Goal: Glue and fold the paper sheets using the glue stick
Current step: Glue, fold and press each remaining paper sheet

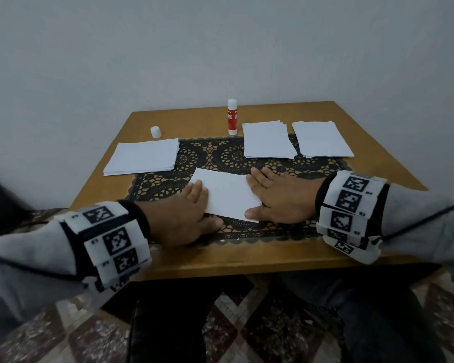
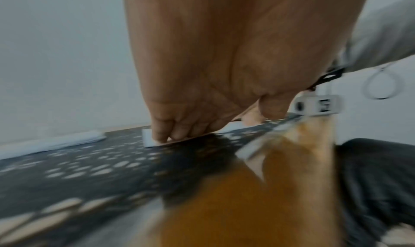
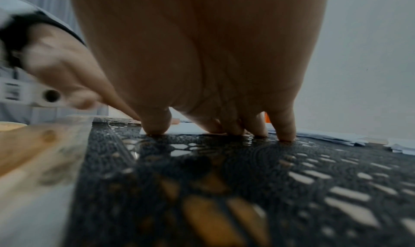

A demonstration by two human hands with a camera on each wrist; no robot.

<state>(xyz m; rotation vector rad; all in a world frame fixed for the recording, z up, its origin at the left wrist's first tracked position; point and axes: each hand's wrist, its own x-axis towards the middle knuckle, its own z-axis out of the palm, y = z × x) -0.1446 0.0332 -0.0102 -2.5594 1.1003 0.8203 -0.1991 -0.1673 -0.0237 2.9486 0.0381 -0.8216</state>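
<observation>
Your fingers (image 1: 198,191) straight, both hands pressing folded sheet (image 1: 227,195) flat: fold step. Next, move it to stack (image 1: 143,158) far left.

Three paper stacks (image 1: 143,156), one folded sheet (image 1: 227,196), one glue stick (image 1: 232,117), one cap (image 1: 155,132).

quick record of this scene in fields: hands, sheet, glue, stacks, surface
left hand: flat, fingers press the left end of the sheet
right hand: flat, fingers press the right end
sheet: white, lies on the black lace mat
glue stick: upright, far side; white cap stands apart to its left
paper stacks: one at left, two at right
table: wooden
</observation>
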